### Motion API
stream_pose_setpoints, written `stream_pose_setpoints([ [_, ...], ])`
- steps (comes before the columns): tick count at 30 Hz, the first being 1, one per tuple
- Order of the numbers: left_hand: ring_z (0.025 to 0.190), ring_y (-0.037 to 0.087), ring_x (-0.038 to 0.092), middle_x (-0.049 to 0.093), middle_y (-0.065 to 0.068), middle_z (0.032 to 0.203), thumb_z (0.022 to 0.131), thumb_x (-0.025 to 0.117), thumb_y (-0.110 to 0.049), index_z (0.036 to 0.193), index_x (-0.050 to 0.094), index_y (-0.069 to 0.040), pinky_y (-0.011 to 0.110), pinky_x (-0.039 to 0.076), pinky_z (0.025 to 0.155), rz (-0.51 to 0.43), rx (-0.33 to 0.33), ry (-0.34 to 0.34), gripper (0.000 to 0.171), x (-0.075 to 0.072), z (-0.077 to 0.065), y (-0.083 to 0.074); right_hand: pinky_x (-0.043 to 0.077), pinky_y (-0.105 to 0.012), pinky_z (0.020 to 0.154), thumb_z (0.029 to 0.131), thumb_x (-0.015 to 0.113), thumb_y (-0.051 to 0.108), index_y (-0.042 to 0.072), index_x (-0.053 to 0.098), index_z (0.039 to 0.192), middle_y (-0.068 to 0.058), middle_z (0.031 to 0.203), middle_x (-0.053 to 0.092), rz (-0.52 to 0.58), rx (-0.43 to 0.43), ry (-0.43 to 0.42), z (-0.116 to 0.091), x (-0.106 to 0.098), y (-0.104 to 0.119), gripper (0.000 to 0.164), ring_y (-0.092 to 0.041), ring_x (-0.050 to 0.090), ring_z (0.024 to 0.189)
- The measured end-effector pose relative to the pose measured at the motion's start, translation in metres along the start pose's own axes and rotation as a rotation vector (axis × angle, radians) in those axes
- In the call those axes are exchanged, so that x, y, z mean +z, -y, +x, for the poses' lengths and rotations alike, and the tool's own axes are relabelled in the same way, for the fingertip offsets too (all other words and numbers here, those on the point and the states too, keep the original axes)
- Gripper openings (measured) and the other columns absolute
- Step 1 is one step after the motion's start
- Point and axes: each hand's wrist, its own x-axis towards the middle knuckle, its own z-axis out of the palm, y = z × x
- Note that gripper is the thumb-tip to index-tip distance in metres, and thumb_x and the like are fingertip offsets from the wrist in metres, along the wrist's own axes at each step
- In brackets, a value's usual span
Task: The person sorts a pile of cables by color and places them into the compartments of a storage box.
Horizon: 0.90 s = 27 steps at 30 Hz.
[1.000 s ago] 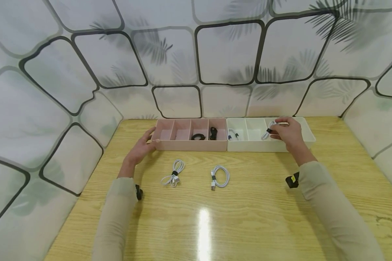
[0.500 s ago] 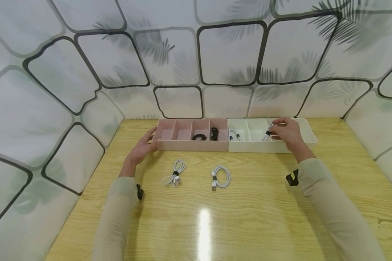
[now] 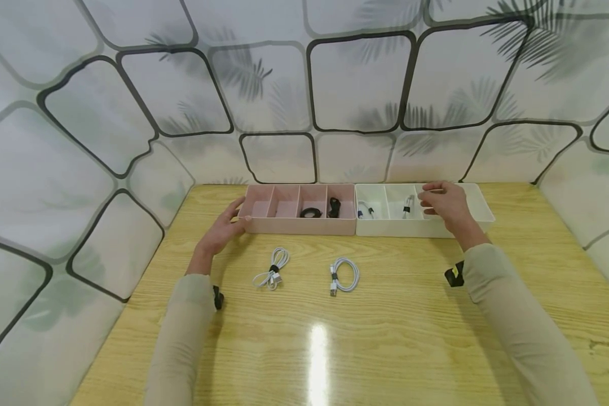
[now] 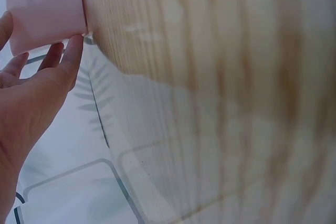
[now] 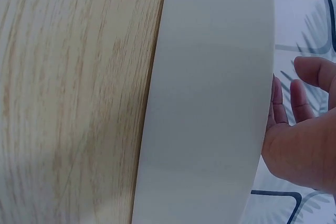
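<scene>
In the head view, my left hand (image 3: 222, 232) touches the left end of the pink divided box (image 3: 299, 226), its fingers fairly straight against the end wall in the left wrist view. My right hand (image 3: 449, 207) hovers over the white divided box (image 3: 396, 228), thumb and fingers apart with nothing between them. A white cable (image 3: 407, 207) with a black tie leans in the second compartment from the left of the white box. Another short white cable (image 3: 370, 211) lies in that box's leftmost compartment.
The pink box holds a coiled black cable (image 3: 304, 213) and a black bundle (image 3: 334, 207) in its two right compartments. In front, two tied white cables lie on the wooden table (image 3: 396, 338): a looped bundle (image 3: 274, 268) and a round coil (image 3: 356, 276). A patterned backdrop (image 3: 357, 84) stands behind.
My right hand has let go of the white cable, which now rests in the white box's second compartment; its fingers have spread. The left hand has stayed at the pink box.
</scene>
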Motion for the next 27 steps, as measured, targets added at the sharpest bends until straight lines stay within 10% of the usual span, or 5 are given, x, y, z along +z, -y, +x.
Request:
stream_pose_setpoints([
  [15,0.133,0.051,0.037,0.022,0.032,0.155,0.104,0.051,-0.016,0.161,0.011,-0.013,0.062,0.035,0.108,0.01,0.034,-0.018,0.07,-0.006,0.01,0.025,0.056,-0.021,0.07,0.099,0.06,0.019,0.01,0.054,0.116,0.008,0.093,0.059,0.054,0.012,-0.021,-0.002,-0.002,0.005,0.02,-0.002,0.065,0.077],
  [27,0.132,0.055,0.035,0.018,0.04,0.153,0.104,0.048,-0.008,0.159,0.01,-0.002,0.065,0.031,0.108,-0.012,0.005,-0.002,0.068,0.002,-0.003,-0.004,0.056,-0.02,0.069,0.099,0.061,0.019,0.006,0.054,0.119,0.011,0.09,0.061,0.094,0.017,-0.025,-0.009,-0.004,0.005,0.025,-0.001,0.067,0.074],
])
